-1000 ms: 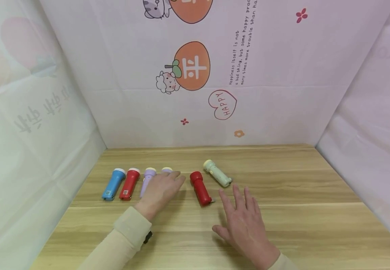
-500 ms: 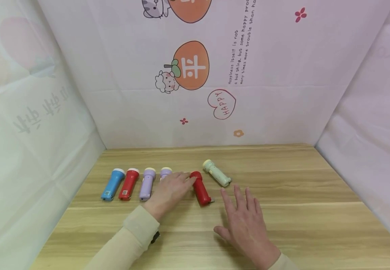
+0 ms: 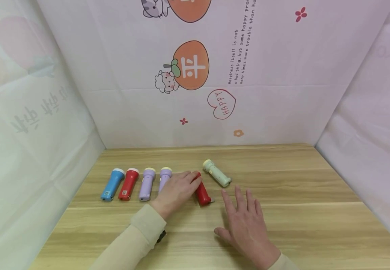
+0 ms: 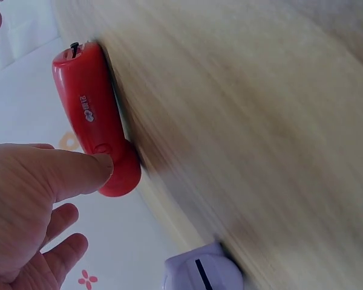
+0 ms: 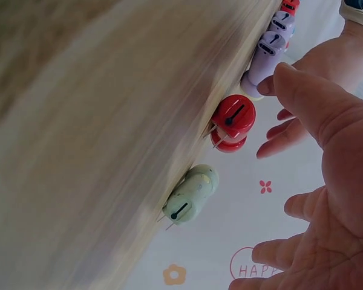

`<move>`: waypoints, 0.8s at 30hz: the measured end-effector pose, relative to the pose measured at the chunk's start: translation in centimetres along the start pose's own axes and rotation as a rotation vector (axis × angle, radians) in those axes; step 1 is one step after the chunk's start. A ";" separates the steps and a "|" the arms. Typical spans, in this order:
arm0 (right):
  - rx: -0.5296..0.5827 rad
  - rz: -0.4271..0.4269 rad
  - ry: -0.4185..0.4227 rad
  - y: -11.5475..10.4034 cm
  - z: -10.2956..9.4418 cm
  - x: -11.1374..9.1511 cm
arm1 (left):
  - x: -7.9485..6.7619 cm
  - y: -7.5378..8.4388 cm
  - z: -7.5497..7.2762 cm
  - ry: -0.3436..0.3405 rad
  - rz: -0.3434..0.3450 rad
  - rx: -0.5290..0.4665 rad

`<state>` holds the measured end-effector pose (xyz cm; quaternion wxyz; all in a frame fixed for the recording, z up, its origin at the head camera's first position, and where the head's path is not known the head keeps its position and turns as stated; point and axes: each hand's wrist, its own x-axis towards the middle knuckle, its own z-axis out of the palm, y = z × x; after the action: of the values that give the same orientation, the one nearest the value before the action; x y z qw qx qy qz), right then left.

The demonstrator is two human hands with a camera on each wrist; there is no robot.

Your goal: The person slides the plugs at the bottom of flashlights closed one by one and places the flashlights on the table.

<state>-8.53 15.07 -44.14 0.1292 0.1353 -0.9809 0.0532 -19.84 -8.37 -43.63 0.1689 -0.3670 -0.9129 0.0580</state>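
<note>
My left hand [image 3: 178, 189] reaches over the front of a red flashlight [image 3: 203, 193] that lies tilted near the middle of the table. In the left wrist view its thumb [image 4: 85, 175] overlaps the flashlight's head beside the switch, while the other fingers hang loosely behind. The right wrist view has those fingers just above the red flashlight. Right of it lies a pale green flashlight [image 3: 217, 174], also at a slant. My right hand [image 3: 249, 227] is spread with nothing in it, nearer to me than the green flashlight.
Left of the hand, a blue flashlight [image 3: 112, 185], another red one [image 3: 128, 184] and two purple ones, the nearer-left purple flashlight [image 3: 146, 184] and the partly covered purple flashlight [image 3: 164, 177], form a row. Printed white cloth [image 3: 269, 112] walls the wooden table [image 3: 292, 180] behind and at both sides.
My left hand has moved right, from over the purple flashlights to the head of the middle red flashlight. The right hand has barely moved, and the flashlights lie where they were.
</note>
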 end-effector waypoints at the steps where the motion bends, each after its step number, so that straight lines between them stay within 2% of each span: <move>1: 0.001 0.001 -0.005 0.0 0.0 0.0 | 0.0 0.1 0.0 -0.003 0.002 -0.001; 16: -0.005 -0.009 0.011 0.0 0.2 0.0 | 0.7 0.7 0.6 -0.032 0.015 0.027; 24: 0.004 -0.002 0.001 -0.1 0.2 0.1 | 0.9 1.1 0.5 -0.054 0.051 0.051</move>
<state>-8.62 14.93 -44.29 0.1296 0.1367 -0.9805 0.0553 -19.88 -6.92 -44.09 0.1521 -0.3840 -0.9057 0.0954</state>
